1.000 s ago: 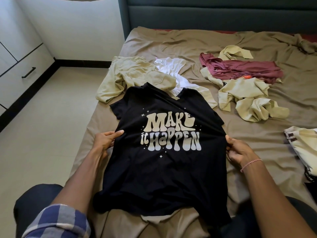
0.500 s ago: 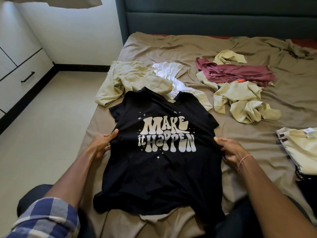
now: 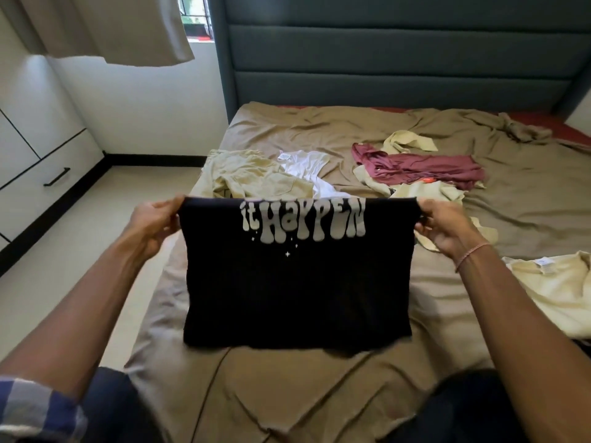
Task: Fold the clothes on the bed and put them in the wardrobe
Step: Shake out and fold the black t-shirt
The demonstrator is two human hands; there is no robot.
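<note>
**Black tee held up at the fold, both hands pinching**

The black T-shirt hangs in the air over the near part of the bed, doubled over along its top edge. Left hand pinches the left end of that fold and right hand the right end, thumbs in front and fingers curled behind the cloth.

Risks, as I judge them:
- The back half may hang crooked or a sleeve may bunch, giving a lopsided fold when it's laid down.
- Each pinch is only on an edge, so a loose one lets that corner drop.
- Lowering it too far forward lands it on the beige clothes and white top just behind.

Hard to see:
- The shirt's upper half, collar and sleeves are all behind the front panel. Only "it HAPPEN" of the print shows.
- Fingertips are hidden by the fabric.
- Can't tell if the hem touches the sheet.
- The cream shirt is cut off at the right edge.
- The white cabinet on the left is only partly in view, so I can't say it is the wardrobe.
</note>
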